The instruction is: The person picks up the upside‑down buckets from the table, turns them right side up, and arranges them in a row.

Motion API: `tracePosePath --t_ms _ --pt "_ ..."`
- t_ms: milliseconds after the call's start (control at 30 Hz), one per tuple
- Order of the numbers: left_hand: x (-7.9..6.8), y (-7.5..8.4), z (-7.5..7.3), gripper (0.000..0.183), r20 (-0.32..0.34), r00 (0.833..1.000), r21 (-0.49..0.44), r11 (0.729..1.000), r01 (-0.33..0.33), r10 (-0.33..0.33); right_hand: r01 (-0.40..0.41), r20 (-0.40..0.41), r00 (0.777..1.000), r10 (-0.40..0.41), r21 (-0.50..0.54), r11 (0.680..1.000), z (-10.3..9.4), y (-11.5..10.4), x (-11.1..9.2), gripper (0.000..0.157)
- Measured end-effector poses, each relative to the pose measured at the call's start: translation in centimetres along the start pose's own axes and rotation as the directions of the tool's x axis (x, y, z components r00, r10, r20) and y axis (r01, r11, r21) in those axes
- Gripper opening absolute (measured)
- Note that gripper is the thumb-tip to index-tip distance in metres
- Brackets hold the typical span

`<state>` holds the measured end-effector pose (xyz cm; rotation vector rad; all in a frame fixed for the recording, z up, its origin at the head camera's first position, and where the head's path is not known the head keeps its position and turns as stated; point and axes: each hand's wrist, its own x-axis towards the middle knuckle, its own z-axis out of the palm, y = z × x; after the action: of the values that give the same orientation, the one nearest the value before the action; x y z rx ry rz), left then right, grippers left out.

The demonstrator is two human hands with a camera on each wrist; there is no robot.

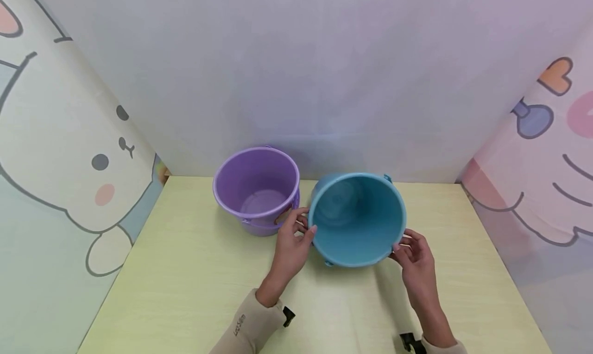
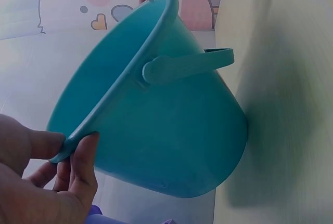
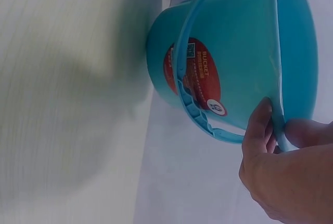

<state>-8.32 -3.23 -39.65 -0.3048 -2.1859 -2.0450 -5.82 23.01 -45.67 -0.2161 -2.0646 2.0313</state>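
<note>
A teal bucket [image 1: 356,225] is tilted with its open mouth toward me. My left hand [image 1: 293,243] pinches its rim on the left side, thumb inside and fingers outside. On the right side, the rim is pinched by my right hand [image 1: 418,264]. The bucket's handle [image 3: 190,86] hangs down along its side, across a red oval label [image 3: 200,76] seen in the right wrist view. Nothing shows inside the bucket. Just left of it a purple bucket [image 1: 257,181] stands upright, close to my left hand's fingers.
The pale yellow table [image 1: 176,292] reaches back to a plain light backdrop [image 1: 296,76]. Printed cartoon panels rise on the left [image 1: 60,153] and right [image 1: 551,179] sides.
</note>
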Motion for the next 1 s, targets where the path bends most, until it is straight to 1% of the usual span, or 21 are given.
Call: tracePosePath --t_ms 167,267,400,600,733,867,1000 --pt "0.0 -0.2 0.0 0.039 0.004 1.000 -0.033 0.999 0.016 -0.016 0.024 0.026 0.999 -0.025 0.022 0.999 -0.1 -0.3 -0.1 0.048" --pt "0.1 -0.4 0.0 0.046 0.013 1.000 -0.051 0.999 0.011 -0.010 0.035 0.057 0.998 -0.038 0.052 0.998 -0.2 -0.6 -0.1 0.054" --pt "0.1 -0.4 0.0 0.055 0.028 1.000 -0.055 0.999 0.002 0.000 0.057 0.084 0.995 -0.062 0.061 0.997 -0.1 -1.1 0.1 0.057" --pt "0.1 -0.3 0.0 0.055 0.023 1.000 -0.057 0.998 0.011 -0.010 0.075 0.074 0.994 -0.080 0.074 0.994 -0.1 -1.7 0.5 0.053" --pt "0.2 -0.5 0.1 0.053 0.015 1.000 -0.084 0.996 0.029 -0.028 0.079 0.060 0.995 -0.084 0.075 0.994 -0.1 -2.0 0.9 0.050" --pt "0.4 -0.8 0.2 0.052 0.021 0.998 -0.143 0.988 0.054 -0.052 0.074 0.046 0.996 -0.076 0.036 0.997 0.0 -2.3 1.4 0.048" --pt "0.4 -1.0 0.3 0.053 0.029 0.996 -0.219 0.972 0.086 -0.081 0.065 0.042 0.997 -0.064 -0.012 0.998 0.1 -2.8 1.8 0.047"
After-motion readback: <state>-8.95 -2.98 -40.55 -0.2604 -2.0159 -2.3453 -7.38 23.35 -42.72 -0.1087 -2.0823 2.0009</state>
